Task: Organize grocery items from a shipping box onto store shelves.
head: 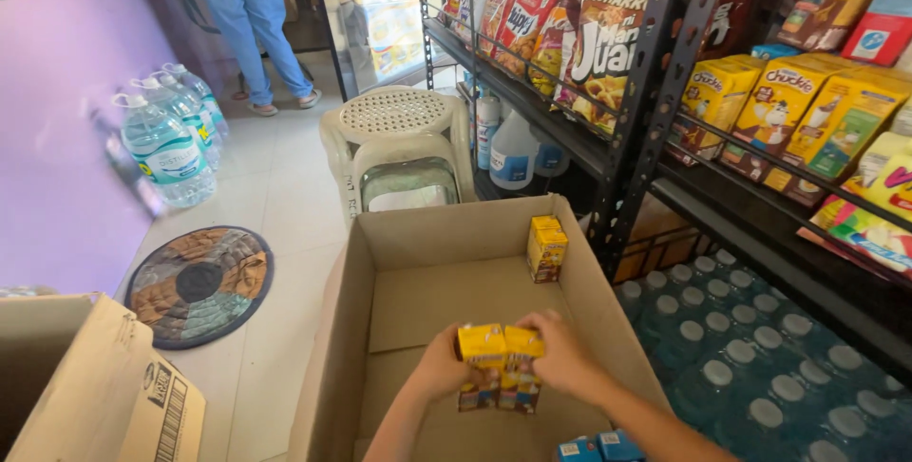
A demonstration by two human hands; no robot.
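1. Far left, three water jugs point(171, 134) stand on the floor against a purple wall point(57, 139).
2. Near left, a shut carton point(95, 396) lies by a round mat point(199, 283) on the floor tiles point(275, 187).
3. Far, past the mat, a person in jeans point(249, 16) stands by a glass door point(375, 11).
4. A white plastic stool point(397, 153) stands just beyond the open box point(356, 263).
5. The left hand point(439, 367) is clenched around the left of two yellow cartons point(499, 367), thumb across its top.
6. The right hand point(562, 358) grips the right one of the pair; the two cartons touch side by side, upright, held over the near half of the box.
7. A third yellow carton point(546, 248) stands upright in the far right corner of the box, well apart from the hands.
8. At the near edge, two blue carton tops point(600, 447) show just right of the forearms.
9. Right of the box, shrink-wrapped bottles point(760, 367) with pale caps fill the floor.
10. Above them, a black shelf rack point(646, 111) carries snack bags point(589, 35), far, and yellow drink packs point(788, 101), near right.
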